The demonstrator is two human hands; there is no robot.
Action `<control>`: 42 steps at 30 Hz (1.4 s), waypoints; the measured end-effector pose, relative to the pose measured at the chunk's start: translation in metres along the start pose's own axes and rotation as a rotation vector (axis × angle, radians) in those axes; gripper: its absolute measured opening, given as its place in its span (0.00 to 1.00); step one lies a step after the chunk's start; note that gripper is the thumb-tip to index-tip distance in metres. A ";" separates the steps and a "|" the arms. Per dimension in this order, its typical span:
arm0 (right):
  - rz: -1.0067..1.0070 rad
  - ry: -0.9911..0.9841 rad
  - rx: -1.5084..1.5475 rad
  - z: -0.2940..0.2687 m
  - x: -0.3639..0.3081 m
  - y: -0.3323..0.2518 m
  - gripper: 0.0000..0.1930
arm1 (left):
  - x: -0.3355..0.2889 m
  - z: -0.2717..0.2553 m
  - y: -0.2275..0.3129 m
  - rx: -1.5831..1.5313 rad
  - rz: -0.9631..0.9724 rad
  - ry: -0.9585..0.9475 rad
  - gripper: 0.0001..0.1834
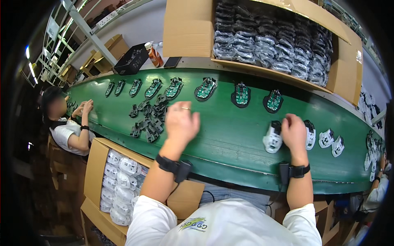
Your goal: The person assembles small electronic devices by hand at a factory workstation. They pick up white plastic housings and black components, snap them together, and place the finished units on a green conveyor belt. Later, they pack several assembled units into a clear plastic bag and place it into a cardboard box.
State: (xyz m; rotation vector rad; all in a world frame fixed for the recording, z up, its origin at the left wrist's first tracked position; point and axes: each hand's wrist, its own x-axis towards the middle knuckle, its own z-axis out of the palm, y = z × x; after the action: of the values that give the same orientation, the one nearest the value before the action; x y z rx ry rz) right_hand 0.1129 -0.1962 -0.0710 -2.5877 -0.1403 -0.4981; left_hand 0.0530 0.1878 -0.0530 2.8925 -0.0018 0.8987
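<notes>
My left hand point(182, 123) hovers by the right edge of a pile of small black plastic parts point(150, 123). Its thumb stands apart, but the bent fingertips are hidden. My right hand point(294, 133) is closed, with curled fingers beside a white computer mouse shell point(272, 141) that has a black part at its far end. Whether it grips that shell or something smaller is hidden. Just right of this hand lies another white shell with a black part point(310, 137). Both wrists wear black straps with small boxes.
Mouse bases with green circuit boards point(205, 88) line the far side of the green work surface point(230, 139). Behind stands a carton of bagged dark parts point(271, 45). White shells fill a carton point(121, 180) at near left. A co-worker point(69, 127) sits at far left.
</notes>
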 end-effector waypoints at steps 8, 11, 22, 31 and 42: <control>-0.574 -0.205 0.509 0.006 -0.044 -0.078 0.18 | 0.001 0.023 -0.049 0.298 -0.226 -0.219 0.08; -0.721 -0.231 0.482 0.008 -0.056 -0.108 0.28 | -0.014 -0.008 0.017 -0.422 0.047 -0.092 0.10; -0.565 -0.138 0.105 0.028 -0.056 -0.065 0.20 | -0.092 -0.110 -0.019 -0.491 -0.356 0.007 0.12; -0.736 -0.591 0.248 0.023 -0.050 -0.050 0.34 | -0.186 -0.178 -0.183 -0.056 -0.236 -0.695 0.55; -0.480 -0.322 0.139 0.003 -0.045 -0.050 0.37 | -0.179 -0.202 -0.095 0.695 -0.058 -0.699 0.38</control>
State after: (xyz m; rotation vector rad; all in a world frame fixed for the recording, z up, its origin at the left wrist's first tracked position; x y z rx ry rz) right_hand 0.0624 -0.1518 -0.0679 -2.4704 -0.8857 -0.2165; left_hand -0.2053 0.2984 0.0013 3.6393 0.4024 -0.2285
